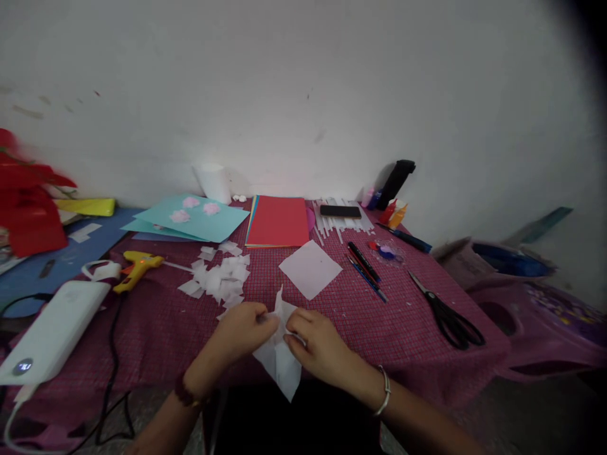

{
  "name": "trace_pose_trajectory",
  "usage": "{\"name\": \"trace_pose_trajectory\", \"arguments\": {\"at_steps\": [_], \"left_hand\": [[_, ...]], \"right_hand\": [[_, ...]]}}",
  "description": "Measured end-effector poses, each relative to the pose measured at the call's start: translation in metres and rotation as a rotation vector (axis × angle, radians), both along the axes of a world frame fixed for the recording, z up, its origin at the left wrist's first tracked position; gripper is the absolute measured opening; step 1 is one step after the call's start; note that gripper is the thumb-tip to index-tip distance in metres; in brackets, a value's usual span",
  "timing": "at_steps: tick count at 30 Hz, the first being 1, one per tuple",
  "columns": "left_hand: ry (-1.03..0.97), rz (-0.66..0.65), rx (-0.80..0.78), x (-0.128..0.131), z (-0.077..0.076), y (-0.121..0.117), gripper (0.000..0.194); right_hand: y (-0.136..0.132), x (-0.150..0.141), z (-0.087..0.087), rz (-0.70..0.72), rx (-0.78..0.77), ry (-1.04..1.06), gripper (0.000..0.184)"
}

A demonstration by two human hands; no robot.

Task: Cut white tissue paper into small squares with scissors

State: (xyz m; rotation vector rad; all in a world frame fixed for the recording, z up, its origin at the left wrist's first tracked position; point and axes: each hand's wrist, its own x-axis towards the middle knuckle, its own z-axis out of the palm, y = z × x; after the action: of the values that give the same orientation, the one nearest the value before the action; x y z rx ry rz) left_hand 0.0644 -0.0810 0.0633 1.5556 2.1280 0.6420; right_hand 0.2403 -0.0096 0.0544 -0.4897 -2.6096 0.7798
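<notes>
The head-worn camera looks forward and down, close above the left hand (244,332) and right hand (320,344), across the table (403,328) toward the wall (303,95); the dark upper-right corner is possibly lens edge.

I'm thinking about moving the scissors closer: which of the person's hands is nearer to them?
Right. The right hand holds the folded white paper, left of the scissors; the left hand holds that paper's other side, farther left.

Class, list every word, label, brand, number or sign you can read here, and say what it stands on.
White power bank: lit characters on its round display, too small and blurred to read.
Nothing else: no other word, label, brand, number or sign can be made out.
</notes>
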Motion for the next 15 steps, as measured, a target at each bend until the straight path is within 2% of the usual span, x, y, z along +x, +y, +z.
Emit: {"name": "trace_pose_trajectory", "arguments": {"at_steps": [4, 7, 10, 13, 15], "left_hand": [[-0.082, -0.038, 0.037, 0.006, 0.000, 0.009, 0.027], [-0.194, -0.067, 0.026, 0.007, 0.001, 0.013, 0.023], [-0.270, -0.091, 0.003, 0.009, 0.011, 0.013, 0.019], [-0.290, -0.162, 0.027, 0.015, 0.027, 0.008, 0.022], [-0.214, -0.239, 0.044, 0.023, 0.036, 0.005, 0.024]], "right_hand": [[-0.004, 0.000, -0.008, 0.047, -0.029, 0.044, 0.007], [-0.004, 0.002, -0.013, -0.012, -0.161, 0.101, 0.009], [0.000, 0.006, -0.009, -0.075, -0.484, 0.163, 0.006], [0.010, 0.012, 0.002, 0.145, -0.945, 0.225, 0.033], [0.017, 0.015, 0.008, 0.285, -1.118, 0.241, 0.043]]}}
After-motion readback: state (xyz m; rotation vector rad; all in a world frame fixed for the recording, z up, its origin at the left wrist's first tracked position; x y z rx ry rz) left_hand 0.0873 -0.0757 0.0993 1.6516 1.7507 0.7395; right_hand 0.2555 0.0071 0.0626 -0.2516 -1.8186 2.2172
